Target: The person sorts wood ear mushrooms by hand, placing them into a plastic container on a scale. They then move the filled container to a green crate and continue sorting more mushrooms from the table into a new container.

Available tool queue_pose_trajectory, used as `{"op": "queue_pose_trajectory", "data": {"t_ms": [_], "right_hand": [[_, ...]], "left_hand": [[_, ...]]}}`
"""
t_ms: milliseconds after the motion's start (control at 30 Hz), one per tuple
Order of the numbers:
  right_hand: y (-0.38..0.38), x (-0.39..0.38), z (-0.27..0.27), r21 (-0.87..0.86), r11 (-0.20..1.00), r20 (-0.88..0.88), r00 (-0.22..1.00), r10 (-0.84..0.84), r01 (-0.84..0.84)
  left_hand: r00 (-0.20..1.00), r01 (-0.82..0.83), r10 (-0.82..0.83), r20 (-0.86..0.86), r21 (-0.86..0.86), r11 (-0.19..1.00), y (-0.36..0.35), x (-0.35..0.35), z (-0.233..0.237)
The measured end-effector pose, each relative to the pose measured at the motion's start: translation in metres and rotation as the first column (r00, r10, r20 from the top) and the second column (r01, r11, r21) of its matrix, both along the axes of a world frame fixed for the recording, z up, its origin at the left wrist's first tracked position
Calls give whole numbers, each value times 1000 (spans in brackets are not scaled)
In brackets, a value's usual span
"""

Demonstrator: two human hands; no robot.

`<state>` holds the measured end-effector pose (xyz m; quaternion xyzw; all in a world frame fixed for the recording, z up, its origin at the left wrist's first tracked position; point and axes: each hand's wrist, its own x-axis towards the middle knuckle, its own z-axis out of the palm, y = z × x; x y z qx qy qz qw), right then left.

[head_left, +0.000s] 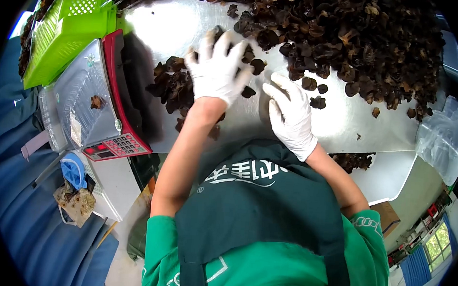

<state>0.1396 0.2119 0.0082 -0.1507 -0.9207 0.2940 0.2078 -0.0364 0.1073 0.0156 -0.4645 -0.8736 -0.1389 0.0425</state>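
Note:
My left hand [216,69], in a white glove, is spread open over a small heap of dark brown wood ear mushrooms [172,89]. Several loose pieces lie around its fingers, and the palm hides what is beneath. My right hand [292,115], gloved in white too, rests low over the shiny metal table [335,123] near its front edge. Its fingers are stretched forward with nothing visible in them. A few single mushrooms [317,102] lie just to its right. Beyond, a big pile of wood ear mushrooms [345,35] covers the back right.
At left, a red digital scale [119,144] carries a clear plastic tray [85,95] with one mushroom piece on it. Green perforated baskets [62,38] stand behind. Clear plastic bags [443,138] hang at the right edge. Below the table edge sits a white bin [394,179] holding mushrooms.

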Motion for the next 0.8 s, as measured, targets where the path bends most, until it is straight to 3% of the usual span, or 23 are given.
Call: {"op": "queue_pose_trajectory", "data": {"t_ms": [167,267,400,567,667,767,800], "right_hand": [[13,-18,-4,-146,988,20,999,-41,44],[17,-41,-4,-49,999,66,998,-18,21],[22,-49,-19,2,1000,62,998,13,-14],[26,-45,-9,-114,993,120,993,2,12],[22,-49,-3,-87,996,145,989,-8,21],[20,-53,-5,128,987,115,990,86,-101],[19,-54,-9,208,967,103,987,127,-146]], "left_hand": [[978,-200,189,-92,-130,971,-59,-7,0],[965,-261,259,-52,-52,964,-56,9,15],[994,-50,41,99,84,995,-14,26,13],[999,19,-19,27,6,1000,4,15,-17],[998,-50,50,23,-37,998,-17,6,-7],[992,-118,123,25,-134,984,-40,8,4],[990,-138,141,24,-92,986,-43,13,8]]}}
